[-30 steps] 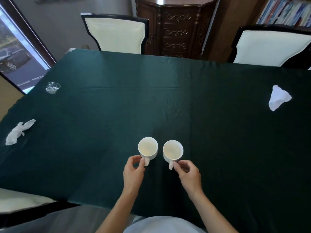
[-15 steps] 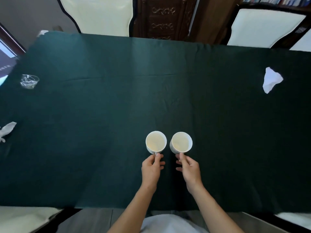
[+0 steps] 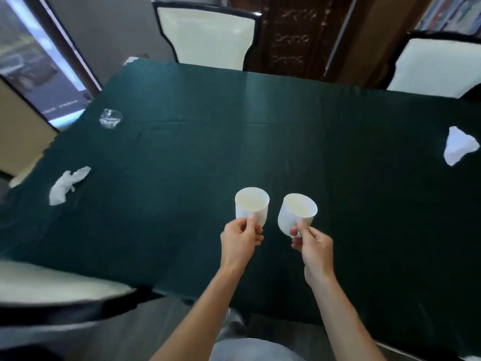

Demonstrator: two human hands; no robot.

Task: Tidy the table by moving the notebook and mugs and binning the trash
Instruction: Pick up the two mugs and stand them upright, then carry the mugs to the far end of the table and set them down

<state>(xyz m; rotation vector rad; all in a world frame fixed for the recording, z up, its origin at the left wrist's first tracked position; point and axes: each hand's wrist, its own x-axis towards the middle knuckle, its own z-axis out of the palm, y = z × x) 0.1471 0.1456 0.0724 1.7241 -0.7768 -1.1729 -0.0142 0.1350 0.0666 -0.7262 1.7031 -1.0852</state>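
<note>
Two empty white mugs hang side by side above the dark green tablecloth (image 3: 260, 142). My left hand (image 3: 240, 241) grips the left mug (image 3: 251, 208) by its handle and holds it upright. The right mug (image 3: 296, 213) is tilted to the right, its handle pinched in my right hand (image 3: 312, 246). A crumpled white tissue (image 3: 66, 185) lies near the table's left edge. A crumpled clear plastic cup (image 3: 110, 118) sits at the far left. Another white tissue (image 3: 459, 148) lies at the right edge. No notebook is in view.
Two cream chairs with black frames stand behind the table, one at the back left (image 3: 208, 37) and one at the back right (image 3: 437, 66). A carved dark wooden cabinet (image 3: 291, 37) stands between them. Another cream chair seat (image 3: 52, 285) is at my near left.
Both hands closed on the mug handles and lifted the mugs off the cloth; the right mug now tilts. The camera view shifted back and to the right.
</note>
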